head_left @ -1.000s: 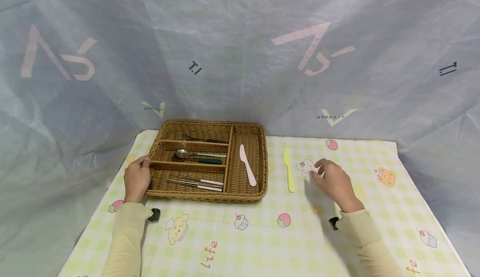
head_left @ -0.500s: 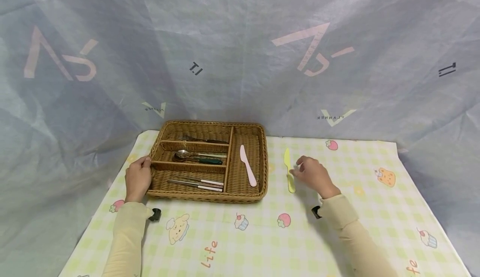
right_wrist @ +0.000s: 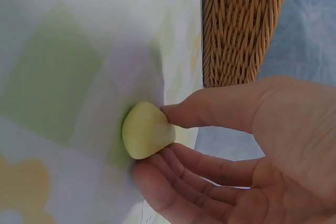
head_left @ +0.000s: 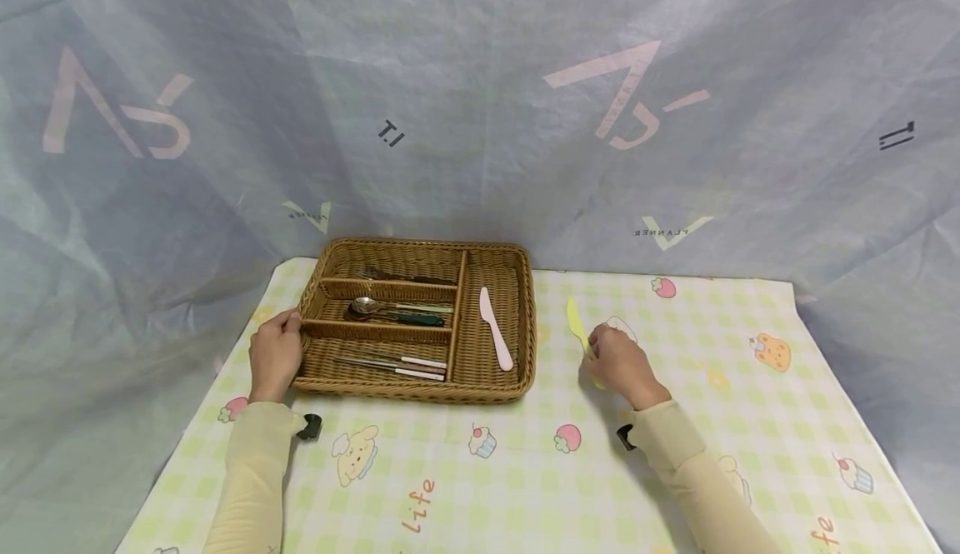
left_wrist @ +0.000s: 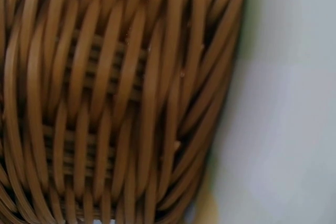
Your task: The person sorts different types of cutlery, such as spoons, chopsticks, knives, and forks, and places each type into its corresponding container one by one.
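Note:
My right hand (head_left: pixel 622 364) pinches the handle of a yellow table knife (head_left: pixel 576 321) on the cloth, to the right of the basket. In the right wrist view the thumb and fingers lie on both sides of the knife's rounded handle end (right_wrist: pixel 146 132). My left hand (head_left: pixel 273 356) grips the left rim of a brown wicker cutlery basket (head_left: pixel 529 354); its fingertips are partly hidden behind the rim. A pale pink knife (head_left: pixel 495 331) lies in the basket's right compartment.
The basket's left compartments hold forks (head_left: pixel 408 277) at the back, spoons (head_left: pixel 367 306) in the middle and chopsticks (head_left: pixel 397 368) in front. A checked tablecloth (head_left: pixel 525 487) covers the table. A grey fabric curtain (head_left: pixel 480 121) hangs behind and at both sides.
My right hand has moved left to the yellow knife and taken hold of its handle; the knife has tilted slightly. My left hand stays on the basket rim.

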The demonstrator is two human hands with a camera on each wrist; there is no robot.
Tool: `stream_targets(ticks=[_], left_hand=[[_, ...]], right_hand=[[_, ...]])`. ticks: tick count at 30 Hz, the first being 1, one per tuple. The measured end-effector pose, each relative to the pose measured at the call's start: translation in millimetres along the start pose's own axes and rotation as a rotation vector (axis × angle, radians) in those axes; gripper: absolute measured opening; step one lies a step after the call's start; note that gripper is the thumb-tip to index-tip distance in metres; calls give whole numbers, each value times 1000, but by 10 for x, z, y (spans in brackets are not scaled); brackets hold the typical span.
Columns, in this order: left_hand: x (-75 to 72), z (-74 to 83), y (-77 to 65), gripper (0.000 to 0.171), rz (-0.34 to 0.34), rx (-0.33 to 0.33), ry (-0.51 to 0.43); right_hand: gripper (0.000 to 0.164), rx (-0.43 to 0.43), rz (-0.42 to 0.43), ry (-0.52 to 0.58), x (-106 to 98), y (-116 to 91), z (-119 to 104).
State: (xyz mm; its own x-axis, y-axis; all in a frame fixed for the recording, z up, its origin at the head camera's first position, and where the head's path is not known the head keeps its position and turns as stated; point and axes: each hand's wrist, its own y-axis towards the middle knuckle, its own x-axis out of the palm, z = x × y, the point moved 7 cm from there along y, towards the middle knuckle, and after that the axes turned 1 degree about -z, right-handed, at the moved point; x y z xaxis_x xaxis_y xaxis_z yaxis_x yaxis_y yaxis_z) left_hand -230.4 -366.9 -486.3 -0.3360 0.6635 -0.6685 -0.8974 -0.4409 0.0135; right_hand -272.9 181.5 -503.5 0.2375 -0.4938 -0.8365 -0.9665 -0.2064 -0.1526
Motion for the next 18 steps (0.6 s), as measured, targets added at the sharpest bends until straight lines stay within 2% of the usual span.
stream_targets(ticks=[6, 18], left_hand=[[0, 10, 1, 55, 0, -3, 1], [-2, 10, -3, 55, 0, -18, 16]], right_hand=[[27, -11, -1, 2, -6, -83, 40], [30, 44, 3, -5, -26, -258, 182]])
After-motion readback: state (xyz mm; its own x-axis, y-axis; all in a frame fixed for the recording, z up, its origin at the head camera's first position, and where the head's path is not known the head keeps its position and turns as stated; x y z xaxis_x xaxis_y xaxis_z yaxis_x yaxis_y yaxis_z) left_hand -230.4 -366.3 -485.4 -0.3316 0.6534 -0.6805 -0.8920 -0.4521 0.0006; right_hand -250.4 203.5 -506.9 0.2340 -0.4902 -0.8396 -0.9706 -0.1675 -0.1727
